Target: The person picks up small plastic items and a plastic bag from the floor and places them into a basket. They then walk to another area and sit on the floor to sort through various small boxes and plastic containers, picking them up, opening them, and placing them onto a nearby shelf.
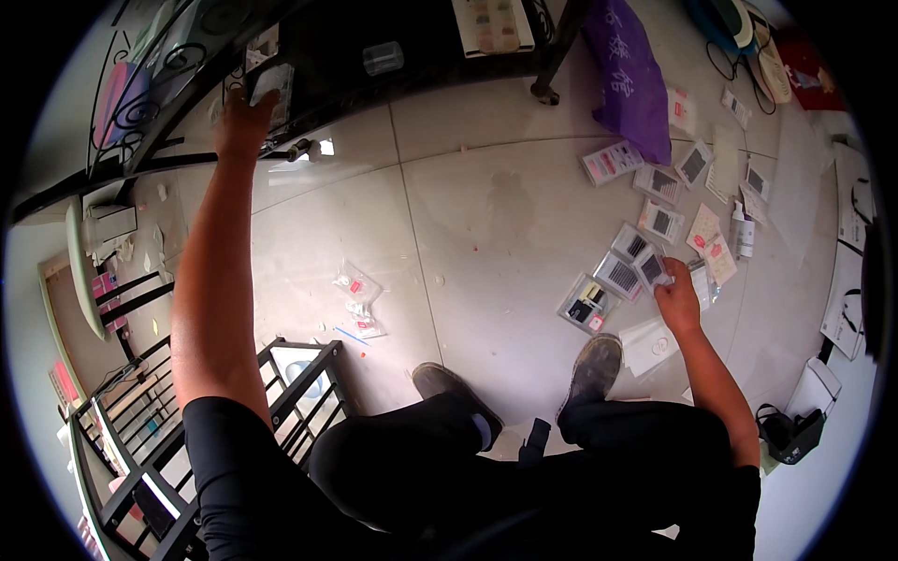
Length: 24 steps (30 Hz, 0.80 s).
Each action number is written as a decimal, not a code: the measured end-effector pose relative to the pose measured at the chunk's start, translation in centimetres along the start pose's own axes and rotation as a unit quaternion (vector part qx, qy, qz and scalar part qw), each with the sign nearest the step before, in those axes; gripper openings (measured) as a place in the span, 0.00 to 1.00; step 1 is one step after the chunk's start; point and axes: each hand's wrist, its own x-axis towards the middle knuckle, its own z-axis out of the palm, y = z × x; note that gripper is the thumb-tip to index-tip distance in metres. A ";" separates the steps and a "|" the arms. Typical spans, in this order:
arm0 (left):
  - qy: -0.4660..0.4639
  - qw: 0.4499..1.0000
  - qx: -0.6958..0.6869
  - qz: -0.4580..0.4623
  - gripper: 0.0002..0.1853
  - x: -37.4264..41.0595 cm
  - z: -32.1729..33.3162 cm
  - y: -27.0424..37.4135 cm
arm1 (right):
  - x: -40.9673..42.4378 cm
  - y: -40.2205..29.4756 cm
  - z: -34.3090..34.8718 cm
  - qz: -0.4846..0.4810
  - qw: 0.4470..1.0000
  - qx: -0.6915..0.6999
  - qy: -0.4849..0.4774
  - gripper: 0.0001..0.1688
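Observation:
My left hand reaches to the left end of a black metal shelf, its fingers at a clear plastic box; whether it grips the box I cannot tell. My right hand holds a small flat case with dark strips inside by its edge, over similar cases on the tiled floor. Just left of that hand lie a case of dark strips and a clear box with black and yellow items. White paper sheets lie below the hand, and pink-printed cards lie to its right.
A purple bag with writing lies at the upper right, near the shelf's caster. A clear plastic cup and a palette are on the shelf. Small plastic packets lie mid-floor. A black metal rack stands at my left; a white bottle is at right.

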 end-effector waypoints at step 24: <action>-0.101 0.964 -0.203 0.138 0.27 -4.2 -1.3 14.7 | 0.1 2.2 0.7 0.008 1.000 -0.009 0.022 0.33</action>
